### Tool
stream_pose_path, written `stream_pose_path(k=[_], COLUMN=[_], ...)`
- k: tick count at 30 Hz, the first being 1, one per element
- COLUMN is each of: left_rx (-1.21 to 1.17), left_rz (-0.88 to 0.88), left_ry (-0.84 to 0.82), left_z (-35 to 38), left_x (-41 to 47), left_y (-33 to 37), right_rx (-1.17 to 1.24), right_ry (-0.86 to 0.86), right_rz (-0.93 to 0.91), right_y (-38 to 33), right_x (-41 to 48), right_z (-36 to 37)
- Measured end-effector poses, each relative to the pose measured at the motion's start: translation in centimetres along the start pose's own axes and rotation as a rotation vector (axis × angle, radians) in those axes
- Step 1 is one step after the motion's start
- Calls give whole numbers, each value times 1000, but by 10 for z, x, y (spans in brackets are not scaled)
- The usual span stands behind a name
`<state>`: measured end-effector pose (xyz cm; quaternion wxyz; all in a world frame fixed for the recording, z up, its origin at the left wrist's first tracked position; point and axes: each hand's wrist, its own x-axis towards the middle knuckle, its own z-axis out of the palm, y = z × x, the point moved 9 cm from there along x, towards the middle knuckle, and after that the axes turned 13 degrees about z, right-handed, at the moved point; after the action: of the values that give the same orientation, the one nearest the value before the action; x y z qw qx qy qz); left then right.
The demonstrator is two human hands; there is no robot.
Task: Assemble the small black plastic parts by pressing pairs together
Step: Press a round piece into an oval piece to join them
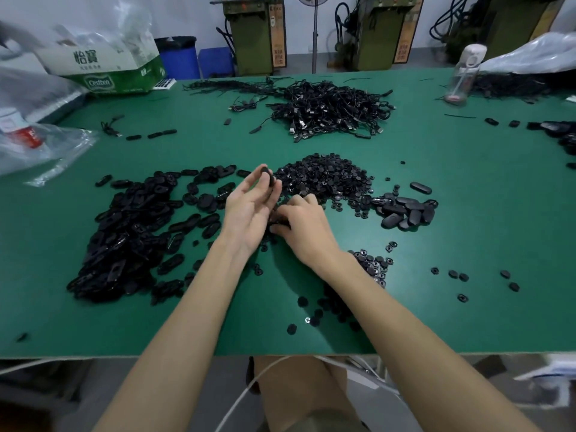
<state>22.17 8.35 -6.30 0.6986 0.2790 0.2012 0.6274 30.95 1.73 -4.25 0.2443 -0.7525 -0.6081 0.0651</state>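
Over the table [436, 219], left hand [249, 210] fingers [257, 179] pinch an oval part [268, 177]; right hand [307, 227] fingers [296, 202] curl round small parts [280, 220].

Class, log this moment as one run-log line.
left hand: pinches oval part | right hand: rests on loose parts, grip unclear

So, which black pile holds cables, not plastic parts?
The far cable pile, beyond the heap of small round parts: tangled thin cables with plugs. The others hold loose plastic pieces.

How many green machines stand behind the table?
3. Left machine just left of the fan, middle machine right of it, right machine at the top right corner, partly cropped; more may lie out of frame.
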Motion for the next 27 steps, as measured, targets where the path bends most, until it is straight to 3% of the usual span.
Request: stream_pose_path(k=[8,14,22,27], left_rx=[172,215,520,586], left_rz=[28,38,7,11], left_ry=[-116,-179,-462,-492], left_z=[-5,-1,22,23], left_x=[-11,-14,-33,-36], left_y=[4,1,-25,-31], right_rx=[153,533,1217,1374], right_ry=[77,101,-84,-126], right_rz=[43,190,316,348], right_y=[12,44,93,101], right_x=[-2,1,-20,-24], right_z=[-1,-42,-46,-43])
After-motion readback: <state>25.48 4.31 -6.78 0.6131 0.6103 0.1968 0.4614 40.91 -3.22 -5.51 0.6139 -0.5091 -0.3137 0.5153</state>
